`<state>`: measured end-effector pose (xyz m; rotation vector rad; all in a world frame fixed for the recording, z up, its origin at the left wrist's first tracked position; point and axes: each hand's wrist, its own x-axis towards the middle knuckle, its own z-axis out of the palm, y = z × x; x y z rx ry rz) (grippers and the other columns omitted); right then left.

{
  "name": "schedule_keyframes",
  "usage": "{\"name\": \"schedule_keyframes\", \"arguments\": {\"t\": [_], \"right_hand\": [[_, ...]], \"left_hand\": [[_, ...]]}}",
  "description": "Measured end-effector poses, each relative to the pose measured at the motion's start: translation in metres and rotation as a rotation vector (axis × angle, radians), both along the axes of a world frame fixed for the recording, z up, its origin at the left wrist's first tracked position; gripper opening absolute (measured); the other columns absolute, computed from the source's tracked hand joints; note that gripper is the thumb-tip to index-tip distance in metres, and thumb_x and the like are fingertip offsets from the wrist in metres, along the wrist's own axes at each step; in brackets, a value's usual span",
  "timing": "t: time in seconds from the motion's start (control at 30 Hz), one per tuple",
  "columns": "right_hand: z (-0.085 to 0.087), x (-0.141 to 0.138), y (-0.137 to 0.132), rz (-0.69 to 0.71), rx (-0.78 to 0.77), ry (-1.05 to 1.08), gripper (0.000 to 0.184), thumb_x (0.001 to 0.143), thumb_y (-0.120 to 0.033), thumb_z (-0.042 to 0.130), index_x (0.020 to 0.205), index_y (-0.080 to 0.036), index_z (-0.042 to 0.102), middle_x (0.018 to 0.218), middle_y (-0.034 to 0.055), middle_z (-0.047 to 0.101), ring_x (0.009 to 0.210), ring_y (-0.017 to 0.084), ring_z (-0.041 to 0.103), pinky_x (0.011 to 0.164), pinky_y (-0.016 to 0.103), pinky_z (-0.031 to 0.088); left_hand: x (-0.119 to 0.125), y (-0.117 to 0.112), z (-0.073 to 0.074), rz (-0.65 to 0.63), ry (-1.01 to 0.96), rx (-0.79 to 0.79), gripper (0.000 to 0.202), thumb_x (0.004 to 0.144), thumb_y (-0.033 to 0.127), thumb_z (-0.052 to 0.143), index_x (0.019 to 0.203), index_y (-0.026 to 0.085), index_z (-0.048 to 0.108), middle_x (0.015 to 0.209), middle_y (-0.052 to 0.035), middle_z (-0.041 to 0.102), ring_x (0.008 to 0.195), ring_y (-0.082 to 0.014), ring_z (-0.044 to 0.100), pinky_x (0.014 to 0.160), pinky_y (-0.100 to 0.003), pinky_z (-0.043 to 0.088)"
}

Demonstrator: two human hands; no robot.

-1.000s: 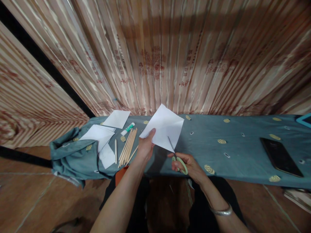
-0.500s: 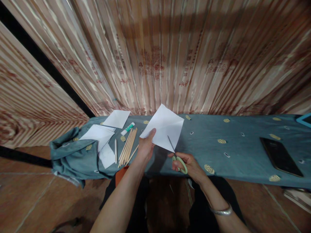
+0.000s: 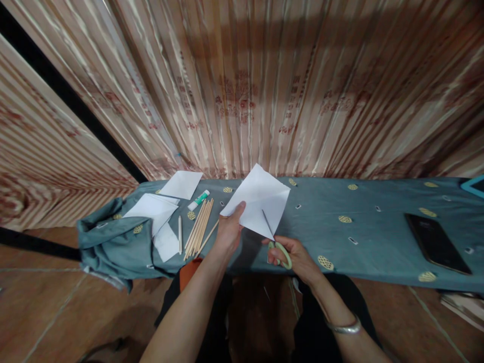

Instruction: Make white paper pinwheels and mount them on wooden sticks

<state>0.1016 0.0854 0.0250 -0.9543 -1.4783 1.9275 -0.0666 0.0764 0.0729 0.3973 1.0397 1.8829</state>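
Observation:
My left hand (image 3: 230, 229) pinches a white sheet of paper (image 3: 257, 196) by its near left edge, thumb on top. The sheet is held up over the cloth, tilted, one corner pointing away from me. In my right hand (image 3: 295, 254) is a pair of scissors (image 3: 283, 254) with pale green handles. Their dark blade lies across the sheet near its lower right corner; the other blade is hidden, probably under the paper. Just left of my left hand lie thin wooden sticks (image 3: 198, 229), several of them side by side.
A green and white glue stick (image 3: 198, 200), a white pencil-like stick (image 3: 180, 235) and more white paper sheets (image 3: 151, 209) lie on the left of the patterned green cloth (image 3: 321, 222). A black phone (image 3: 436, 243) rests on the right. A striped curtain (image 3: 242, 91) hangs behind.
The sheet has shifted slightly to the right along with my left hand. The scissors stay nearly in place, their blade still across the paper.

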Motion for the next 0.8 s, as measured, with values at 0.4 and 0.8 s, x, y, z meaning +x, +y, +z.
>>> {"name": "schedule_keyframes", "arguments": {"t": [0.4,0.8], "right_hand": [[0.0001,-0.0002,0.0003,-0.003,0.008,-0.013,0.052,0.058,-0.059,0.08,0.085,-0.016,0.071,0.057,-0.0003,0.064,0.048,0.008,0.051,0.047,0.021,0.039],[-0.0017,0.0004,0.001,-0.041,0.015,-0.04,0.054,0.055,-0.062,0.08,0.082,-0.015,0.073,0.054,-0.0004,0.062,0.045,0.008,0.05,0.046,0.022,0.04]], "left_hand": [[0.0031,-0.0007,0.0004,-0.017,0.02,0.029,0.043,0.055,0.027,0.086,0.092,0.013,0.07,0.092,-0.0098,0.076,0.086,-0.0245,0.071,0.08,-0.035,0.055],[0.0047,-0.0012,0.0018,0.007,0.027,0.007,0.048,0.055,0.028,0.087,0.096,0.012,0.069,0.097,-0.0114,0.075,0.088,-0.0253,0.071,0.082,-0.036,0.054]]}}
